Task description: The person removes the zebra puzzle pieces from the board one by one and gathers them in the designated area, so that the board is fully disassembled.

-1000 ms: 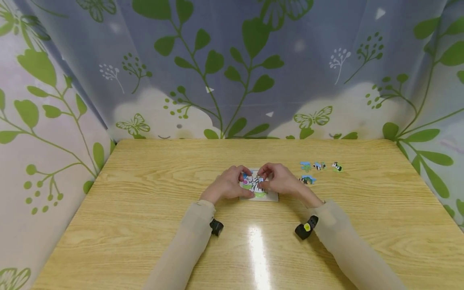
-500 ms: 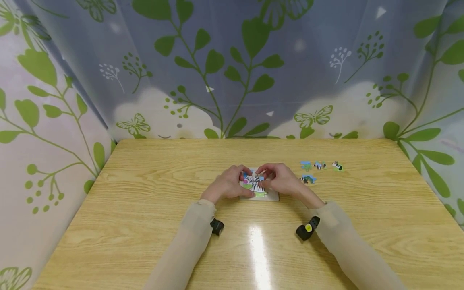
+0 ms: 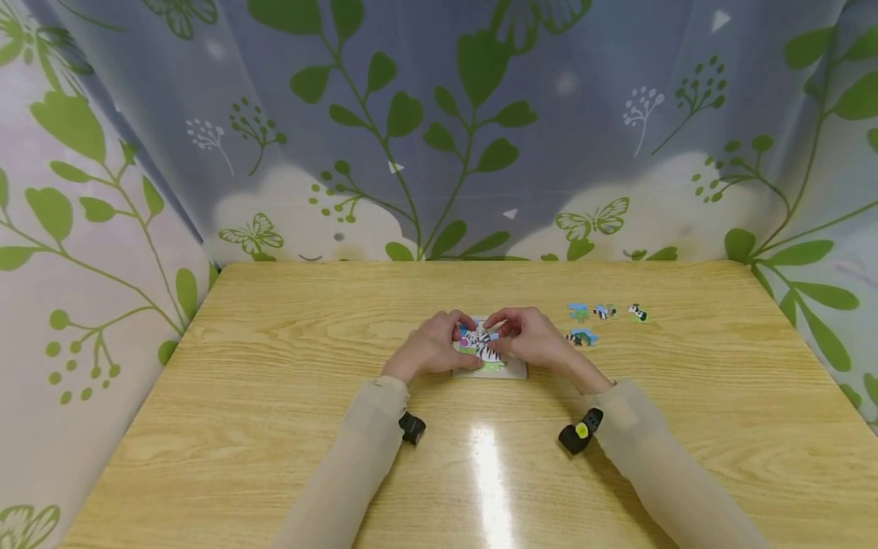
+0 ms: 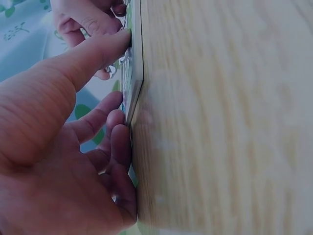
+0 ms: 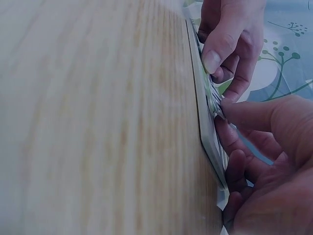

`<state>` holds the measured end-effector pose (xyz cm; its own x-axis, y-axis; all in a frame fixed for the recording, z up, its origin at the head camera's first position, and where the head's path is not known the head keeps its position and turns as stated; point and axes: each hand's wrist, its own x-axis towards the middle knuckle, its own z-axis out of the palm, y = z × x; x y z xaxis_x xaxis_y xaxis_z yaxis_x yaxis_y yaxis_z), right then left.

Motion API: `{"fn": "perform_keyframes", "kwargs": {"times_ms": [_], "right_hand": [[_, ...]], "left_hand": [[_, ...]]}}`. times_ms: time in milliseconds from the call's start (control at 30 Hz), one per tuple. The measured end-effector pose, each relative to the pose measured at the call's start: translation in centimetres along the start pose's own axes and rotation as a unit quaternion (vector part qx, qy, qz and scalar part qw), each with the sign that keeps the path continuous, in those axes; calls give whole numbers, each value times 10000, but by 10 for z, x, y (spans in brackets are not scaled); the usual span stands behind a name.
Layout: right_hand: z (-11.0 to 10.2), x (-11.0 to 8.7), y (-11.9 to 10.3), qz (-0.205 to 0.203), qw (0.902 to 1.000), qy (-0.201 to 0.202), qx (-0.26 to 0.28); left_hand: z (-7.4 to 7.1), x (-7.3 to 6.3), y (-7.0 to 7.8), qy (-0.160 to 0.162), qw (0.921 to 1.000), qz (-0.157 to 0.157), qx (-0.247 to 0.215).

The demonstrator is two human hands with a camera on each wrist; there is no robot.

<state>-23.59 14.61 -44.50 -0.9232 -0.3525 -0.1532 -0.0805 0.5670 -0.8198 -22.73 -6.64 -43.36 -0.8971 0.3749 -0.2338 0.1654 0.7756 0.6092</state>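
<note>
A small pale puzzle board lies flat on the table, with a zebra picture put together on it. My left hand holds the board at its left side. Its thumb presses near the front, and its fingertips are at the far left part. From the right, my right hand pinches a striped puzzle piece between thumb and fingers, low over the zebra. In the right wrist view, the piece tilts up from the board. Part of the picture is hidden under both hands.
Several loose puzzle pieces in blue, green and black-and-white lie to the right of the board. The wooden table meets a leaf-patterned curtain at its back edge. Each wrist wears a black camera.
My right fingers shift only slightly at the zebra's piece. The left hand keeps its hold on the board, its thumb marginally higher. The loose pieces stay where they were.
</note>
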Motion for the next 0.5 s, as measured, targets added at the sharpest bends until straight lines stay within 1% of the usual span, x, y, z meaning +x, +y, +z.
{"fn": "perform_keyframes", "kwargs": {"times_ms": [333,500], "right_hand": [[2,2,-2,249,9995,146,158],[1,3,-3,435,9982,170,380]], "left_hand": [[1,2,5,25,9996,-285,0],[1,2,5,34,9996,-280,-53]]}}
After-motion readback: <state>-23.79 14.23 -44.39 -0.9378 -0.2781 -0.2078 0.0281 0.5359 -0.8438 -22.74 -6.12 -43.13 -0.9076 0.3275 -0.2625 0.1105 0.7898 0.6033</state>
